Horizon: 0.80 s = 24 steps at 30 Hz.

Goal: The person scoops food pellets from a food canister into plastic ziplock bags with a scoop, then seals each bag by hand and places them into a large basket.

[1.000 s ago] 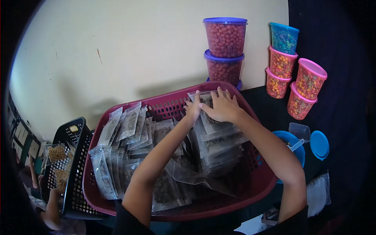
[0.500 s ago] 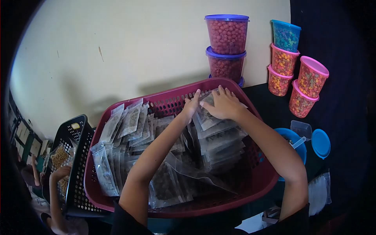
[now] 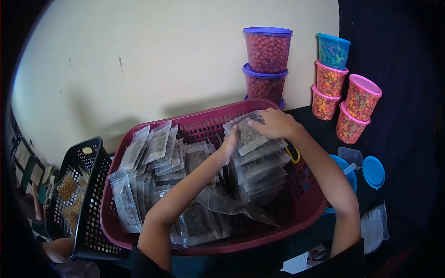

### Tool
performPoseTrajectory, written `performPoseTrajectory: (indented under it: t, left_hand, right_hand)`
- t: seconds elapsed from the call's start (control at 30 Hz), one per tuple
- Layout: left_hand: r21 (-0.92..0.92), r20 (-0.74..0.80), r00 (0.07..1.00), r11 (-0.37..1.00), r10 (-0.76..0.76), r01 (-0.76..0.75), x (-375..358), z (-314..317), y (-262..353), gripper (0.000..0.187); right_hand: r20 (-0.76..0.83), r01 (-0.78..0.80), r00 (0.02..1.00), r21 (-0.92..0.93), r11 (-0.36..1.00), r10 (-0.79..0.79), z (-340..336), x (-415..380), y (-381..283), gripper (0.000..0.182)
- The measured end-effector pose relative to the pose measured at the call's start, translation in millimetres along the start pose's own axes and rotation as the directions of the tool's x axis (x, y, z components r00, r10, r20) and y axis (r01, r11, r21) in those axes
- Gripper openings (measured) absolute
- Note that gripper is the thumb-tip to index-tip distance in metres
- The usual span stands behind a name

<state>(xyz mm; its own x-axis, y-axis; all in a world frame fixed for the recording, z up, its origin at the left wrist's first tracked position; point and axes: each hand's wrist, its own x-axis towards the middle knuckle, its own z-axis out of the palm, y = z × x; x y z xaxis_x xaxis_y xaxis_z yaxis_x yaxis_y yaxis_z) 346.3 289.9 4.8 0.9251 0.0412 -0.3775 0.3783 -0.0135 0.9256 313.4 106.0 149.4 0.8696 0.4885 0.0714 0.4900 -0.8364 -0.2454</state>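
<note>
A large maroon basket [image 3: 185,252] holds rows of clear plastic packets with greyish contents. My left hand [image 3: 228,147] is at the left edge of the top packet [image 3: 251,136] in the right-hand stack, its fingers pointing up along it. On that packet's upper right corner lies my right hand [image 3: 277,124], fingers bent over the edge and thumb on the front. Both hands hold this packet between them. More packets [image 3: 157,143] stand leaning in the left part of the basket. A loose, flatter clear bag [image 3: 236,206] lies across the middle.
Tubs with purple lids [image 3: 266,51] stand behind the basket; pink- and blue-lidded tubs [image 3: 331,74] are at the right. A blue container [image 3: 345,164] and blue lid [image 3: 373,172] sit nearer. At left, a black basket [image 3: 88,194] holds packets beside another person's arm [image 3: 60,250].
My right hand has drawn back slightly and its fingers have curled over the packet's edge. A yellow loop now shows beside it. The other person's arm has moved down, out of the black basket.
</note>
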Motion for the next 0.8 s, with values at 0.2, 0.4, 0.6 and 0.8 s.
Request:
performPoseTrajectory:
  t: [0.2,0.4,0.6,0.8]
  left_hand:
    - [-0.016,0.112,0.987,0.994,0.113,-0.112,-5.7,7.9,0.2,0.07]
    - [-0.002,0.062,0.998,1.0,0.029,-0.028,-43.7,34.4,47.1,0.075]
    - [-0.028,0.175,0.979,0.995,0.104,-0.1,-64.4,16.7,60.3,0.081]
    - [-0.166,0.148,0.971,0.973,0.186,-0.161,-40.0,-12.9,-6.9,0.079]
  right_hand:
    - [0.033,0.371,0.926,0.104,0.923,-0.376,-6.3,-36.1,19.3,0.049]
    - [0.203,0.124,0.974,-0.121,0.985,-0.098,12.0,-83.2,-1.7,0.066]
    - [0.126,0.179,0.981,-0.309,0.934,-0.146,22.7,-84.3,-5.2,0.08]
    - [0.037,0.19,0.98,-0.473,0.86,-0.196,36.7,-81.8,-10.1,0.092]
